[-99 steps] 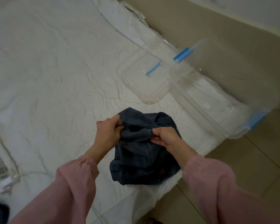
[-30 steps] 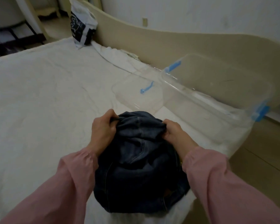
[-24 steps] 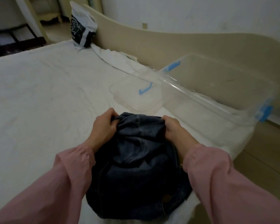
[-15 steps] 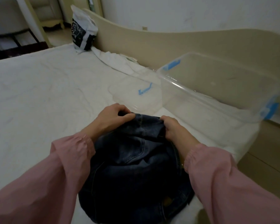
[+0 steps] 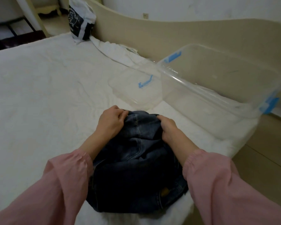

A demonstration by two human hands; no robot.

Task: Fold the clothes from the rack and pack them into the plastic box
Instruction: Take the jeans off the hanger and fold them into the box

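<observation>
I have my left hand [image 5: 110,122] and right hand [image 5: 168,127] each gripping the far edge of the bunched dark blue denim garment [image 5: 136,169] on the white bed sheet [image 5: 47,95], and the clear plastic box with blue latches [image 5: 209,108] lies ahead-right, nearer my right hand.

Dim, flat indoor light, soft focus throughout, wide-angle bending at edges

This is a home bedroom, shown by a wide mattress under a wrinkled white sheet [image 5: 39,95], a curved beige bed board [image 5: 169,34] along its edge, a clear plastic storage box with blue clips [image 5: 193,86] on it, a white painted wall [image 5: 193,8] with a small socket [image 5: 145,15] behind, and beige floor tiles [image 5: 266,168] alongside.
</observation>
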